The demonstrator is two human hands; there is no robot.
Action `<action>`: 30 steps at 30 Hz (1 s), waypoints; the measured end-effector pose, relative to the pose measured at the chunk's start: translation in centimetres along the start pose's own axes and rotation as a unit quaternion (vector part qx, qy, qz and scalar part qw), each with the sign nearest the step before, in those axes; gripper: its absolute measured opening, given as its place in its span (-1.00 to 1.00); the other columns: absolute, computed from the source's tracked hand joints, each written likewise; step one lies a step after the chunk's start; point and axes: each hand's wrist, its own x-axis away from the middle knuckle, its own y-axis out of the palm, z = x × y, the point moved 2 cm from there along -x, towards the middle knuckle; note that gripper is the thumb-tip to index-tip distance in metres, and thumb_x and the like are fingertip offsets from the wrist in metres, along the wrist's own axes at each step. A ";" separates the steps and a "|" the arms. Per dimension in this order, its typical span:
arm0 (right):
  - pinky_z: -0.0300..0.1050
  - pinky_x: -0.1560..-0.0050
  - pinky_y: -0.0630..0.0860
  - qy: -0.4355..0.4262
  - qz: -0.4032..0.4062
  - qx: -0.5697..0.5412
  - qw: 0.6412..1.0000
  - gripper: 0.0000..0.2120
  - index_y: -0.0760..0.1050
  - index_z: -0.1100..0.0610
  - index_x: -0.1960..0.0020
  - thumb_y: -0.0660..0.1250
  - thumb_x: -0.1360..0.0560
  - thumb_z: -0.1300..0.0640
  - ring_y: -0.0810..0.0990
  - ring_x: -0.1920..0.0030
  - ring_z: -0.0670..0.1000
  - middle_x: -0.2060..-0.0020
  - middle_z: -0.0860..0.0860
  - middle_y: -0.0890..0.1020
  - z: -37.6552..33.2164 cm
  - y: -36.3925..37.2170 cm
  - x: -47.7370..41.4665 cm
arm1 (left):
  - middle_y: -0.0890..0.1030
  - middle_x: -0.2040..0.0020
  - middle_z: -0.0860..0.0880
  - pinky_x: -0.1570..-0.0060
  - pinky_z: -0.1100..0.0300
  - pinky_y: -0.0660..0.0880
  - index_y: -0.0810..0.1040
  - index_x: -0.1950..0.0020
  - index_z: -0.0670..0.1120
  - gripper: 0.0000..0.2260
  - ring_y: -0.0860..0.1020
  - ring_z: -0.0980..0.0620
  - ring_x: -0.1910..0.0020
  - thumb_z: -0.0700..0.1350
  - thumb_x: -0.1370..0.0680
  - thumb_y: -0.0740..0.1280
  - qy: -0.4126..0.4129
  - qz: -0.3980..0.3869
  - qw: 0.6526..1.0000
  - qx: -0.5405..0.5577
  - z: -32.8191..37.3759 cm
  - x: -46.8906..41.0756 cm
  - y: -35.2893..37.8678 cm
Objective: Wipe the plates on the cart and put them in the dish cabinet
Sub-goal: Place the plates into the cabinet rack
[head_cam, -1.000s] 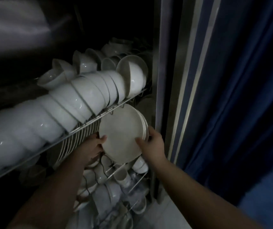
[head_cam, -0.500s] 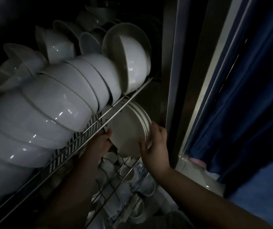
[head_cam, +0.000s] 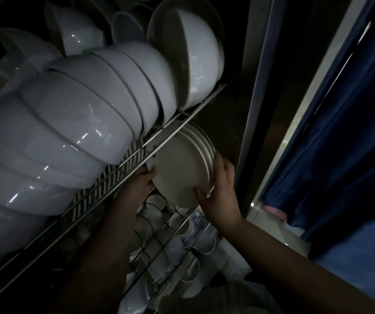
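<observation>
Just below the wire shelf [head_cam: 183,123], the R hand [head_cam: 219,196] grasps the stack of plates [head_cam: 179,171] at its lower right rim, thumb on the front face, fingers behind. The L hand [head_cam: 140,186] holds the opposite rim, fingers curled round it. The plates stand on edge, top tucked under the shelf rail. On the shelf lies a row of white bowls [head_cam: 80,123], nested on their sides. Further below the shelf is a lower rack [head_cam: 159,252] w/ small cups [head_cam: 183,225]. Right of the shelf: cabinet frame [head_cam: 256,87], then a blue curtain [head_cam: 340,132].
</observation>
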 end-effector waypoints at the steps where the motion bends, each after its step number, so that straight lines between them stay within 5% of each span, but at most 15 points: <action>1: -0.20 -0.37 0.24 -0.001 -0.004 0.001 1.000 -0.08 -0.04 0.07 -0.59 0.47 -0.43 0.22 0.19 -0.45 0.01 -0.46 0.06 0.12 0.2 0.0 0.1 | 0.55 -0.28 -0.12 -0.01 0.21 0.56 0.41 -0.40 -0.22 -0.68 0.55 -0.03 -0.21 -0.24 -0.64 0.19 0.009 0.015 1.000 -0.008 -0.2 0.2 -0.2; 7: -0.30 -0.39 0.23 -0.049 -0.012 -0.022 0.998 0.04 -0.07 0.01 -0.57 0.58 -0.36 0.08 0.11 -0.47 -0.19 -0.48 0.06 0.14 1.4 -0.2 0.4 | 0.62 -0.15 -0.20 -0.13 0.03 0.54 0.53 -0.28 -0.28 -0.71 0.60 -0.13 -0.11 -0.22 -0.59 0.32 0.054 0.113 0.990 -0.062 -1.1 0.7 -0.8; 10: 0.11 -0.45 0.31 -0.089 -0.039 -0.056 0.994 0.06 -0.01 0.02 -0.57 0.62 -0.31 0.09 0.09 -0.55 0.01 -0.52 0.09 0.10 2.2 -0.5 1.1 | 0.66 -0.06 -0.20 -0.19 -0.08 0.53 0.61 -0.16 -0.26 -0.75 0.62 -0.16 -0.06 -0.19 -0.52 0.41 0.070 0.153 0.979 -0.111 -1.7 0.8 -2.0; 12: 0.19 -0.44 0.30 -0.111 -0.050 -0.060 0.991 0.04 0.00 -0.01 -0.56 0.62 -0.32 0.08 0.07 -0.56 0.04 -0.54 0.11 0.08 2.2 -0.8 1.4 | 0.66 -0.06 -0.21 -0.10 0.04 0.58 0.60 -0.16 -0.28 -0.77 0.63 -0.12 -0.02 -0.24 -0.52 0.40 0.088 0.156 0.972 -0.154 -1.8 1.1 -2.2; 14: 0.10 -0.46 0.29 -0.119 -0.058 -0.068 0.989 0.01 0.02 -0.03 -0.55 0.61 -0.33 0.07 0.06 -0.56 0.02 -0.54 0.09 0.07 2.4 -1.1 1.5 | 0.65 -0.05 -0.21 0.09 0.28 0.57 0.60 -0.16 -0.31 -0.77 0.63 -0.08 0.06 -0.32 -0.50 0.39 0.110 0.175 0.962 -0.179 -1.8 1.4 -2.2; 17: -0.23 -0.47 0.18 -0.125 -0.043 -0.034 0.991 -0.10 0.12 -0.04 -0.52 0.59 -0.35 0.03 0.07 -0.55 -0.05 -0.54 0.05 0.10 2.6 -1.5 1.7 | 0.68 0.04 -0.14 0.08 0.24 0.52 0.64 -0.09 -0.24 -0.78 0.65 -0.08 0.05 -0.32 -0.45 0.44 0.151 0.199 0.935 -0.253 -1.6 2.3 -1.8; 19: -0.24 -0.46 0.16 -0.167 -0.006 0.015 0.986 -0.25 0.28 0.02 -0.45 0.56 -0.38 0.04 0.16 -0.52 0.00 -0.49 0.09 0.20 2.1 -2.2 1.5 | 0.67 0.04 -0.09 0.10 0.27 0.49 0.64 -0.11 -0.21 -0.74 0.63 0.00 0.09 -0.30 -0.42 0.48 0.168 0.219 0.916 -0.290 -1.5 3.3 -1.5; 23: -0.13 -0.38 0.20 -0.317 -0.003 0.077 0.945 -0.62 0.54 0.17 -0.22 0.49 -0.43 0.18 0.42 -0.31 0.17 -0.28 0.15 0.48 -0.2 -3.2 0.1 | 0.68 -0.01 -0.10 -0.05 0.03 0.55 0.63 -0.11 -0.12 -0.74 0.62 -0.08 0.01 -0.18 -0.43 0.47 0.229 0.251 0.860 -0.380 -0.9 6.1 -0.6; 30: -0.03 -0.28 0.37 -0.445 -0.133 0.059 0.884 -0.78 0.63 0.20 -0.10 0.41 -0.46 0.25 0.44 -0.17 0.13 -0.07 0.11 0.62 -2.5 -2.7 -1.1 | 0.62 0.00 -0.10 -0.05 -0.07 0.50 0.64 -0.01 -0.03 -0.78 0.55 -0.20 -0.04 -0.01 -0.48 0.27 0.260 0.282 0.710 -0.591 -0.2 13.1 2.1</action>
